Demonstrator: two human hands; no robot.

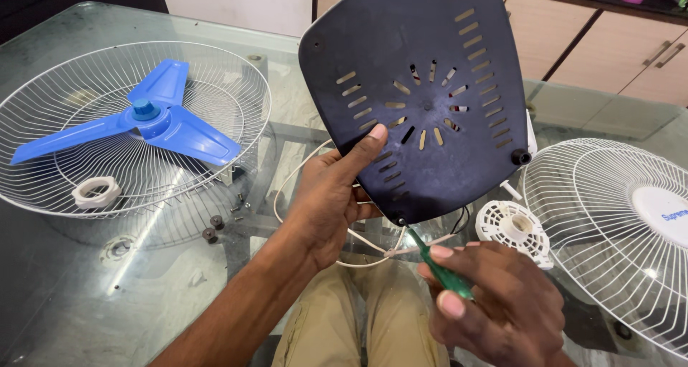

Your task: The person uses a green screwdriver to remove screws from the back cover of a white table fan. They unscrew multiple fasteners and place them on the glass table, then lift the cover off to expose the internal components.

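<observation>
Head view: left hand (331, 195) grips dark slotted base plate (419, 94), right hand (494, 302) green screwdriver (438, 267)

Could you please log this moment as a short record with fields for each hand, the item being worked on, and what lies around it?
left hand: grips the lower left edge of the dark base plate, held tilted up
right hand: holds a green-handled screwdriver, tip at the plate's bottom corner
surface: glass table
left side: white wire guard holding a blue fan blade and a white ring
right side: second wire guard, white vented motor part
loose parts: small screws
</observation>
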